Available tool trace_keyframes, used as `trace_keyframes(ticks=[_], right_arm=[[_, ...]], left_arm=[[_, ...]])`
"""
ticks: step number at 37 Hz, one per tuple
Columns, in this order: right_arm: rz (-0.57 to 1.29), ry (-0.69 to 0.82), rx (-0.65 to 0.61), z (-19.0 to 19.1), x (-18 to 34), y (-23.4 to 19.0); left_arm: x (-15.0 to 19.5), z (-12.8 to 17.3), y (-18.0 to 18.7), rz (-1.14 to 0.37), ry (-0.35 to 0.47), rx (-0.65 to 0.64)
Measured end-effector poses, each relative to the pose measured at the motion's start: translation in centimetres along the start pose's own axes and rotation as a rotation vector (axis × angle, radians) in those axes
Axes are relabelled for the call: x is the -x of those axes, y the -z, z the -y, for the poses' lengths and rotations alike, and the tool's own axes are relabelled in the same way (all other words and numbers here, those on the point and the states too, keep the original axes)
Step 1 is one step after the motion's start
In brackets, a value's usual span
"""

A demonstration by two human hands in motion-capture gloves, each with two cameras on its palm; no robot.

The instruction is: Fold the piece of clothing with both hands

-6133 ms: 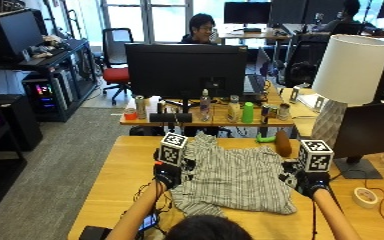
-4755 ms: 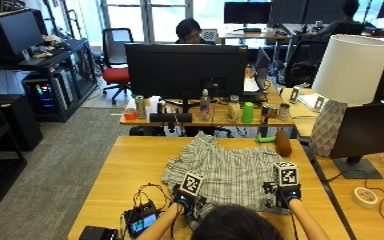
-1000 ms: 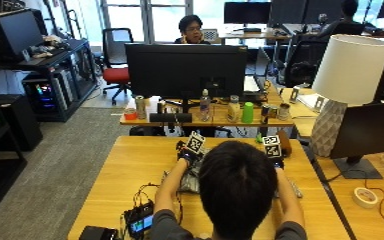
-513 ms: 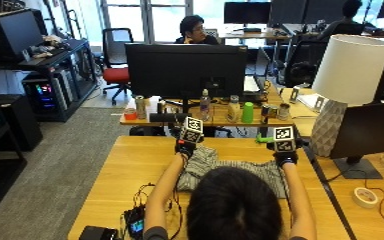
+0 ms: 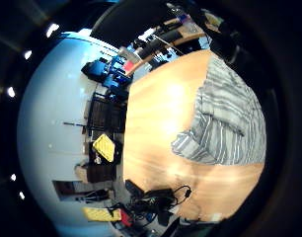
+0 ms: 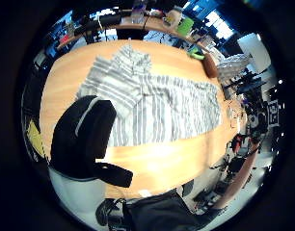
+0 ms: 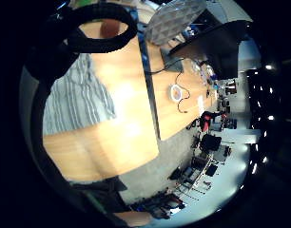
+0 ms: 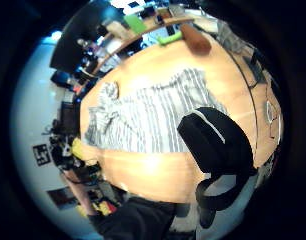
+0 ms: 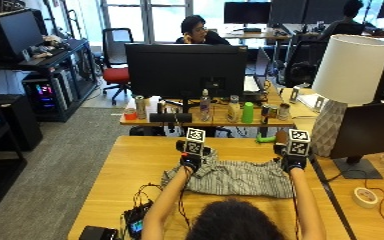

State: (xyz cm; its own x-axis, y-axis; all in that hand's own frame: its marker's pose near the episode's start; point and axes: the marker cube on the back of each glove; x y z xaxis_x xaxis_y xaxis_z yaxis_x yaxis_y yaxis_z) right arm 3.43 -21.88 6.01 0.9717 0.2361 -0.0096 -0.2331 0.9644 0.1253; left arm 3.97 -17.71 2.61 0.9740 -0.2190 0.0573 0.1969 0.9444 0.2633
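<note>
Looking down from behind, I see the striped shirt (image 9: 235, 177) lying in a wide band across the wooden table (image 9: 125, 170). My left hand (image 9: 191, 159) sits at its far left corner, right hand (image 9: 291, 161) at the far right. Honestly can't tell whether either set of fingers is pinching the cloth.

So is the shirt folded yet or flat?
Folded once: the shirt lies as a short wide band across the table, its left end bunched.
</note>
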Motion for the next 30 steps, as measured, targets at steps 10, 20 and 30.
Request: trace_keyframes(ticks=[10,20,30], right_arm=[[0.021,-0.103,0.361,-8.0,1.8,-3.1],[0.083,-0.179,0.528,-8.1,1.7,-8.8],[0.061,-0.206,0.508,-8.6,1.9,-10.5]], left_arm=[[-1.9,-3.2,-8.0,-0.159,0.017,0.554],[-2.8,-4.1,-14.1,-0.098,0.047,0.73],[-3.0,-3.8,-15.0,-0.068,0.054,0.764]])
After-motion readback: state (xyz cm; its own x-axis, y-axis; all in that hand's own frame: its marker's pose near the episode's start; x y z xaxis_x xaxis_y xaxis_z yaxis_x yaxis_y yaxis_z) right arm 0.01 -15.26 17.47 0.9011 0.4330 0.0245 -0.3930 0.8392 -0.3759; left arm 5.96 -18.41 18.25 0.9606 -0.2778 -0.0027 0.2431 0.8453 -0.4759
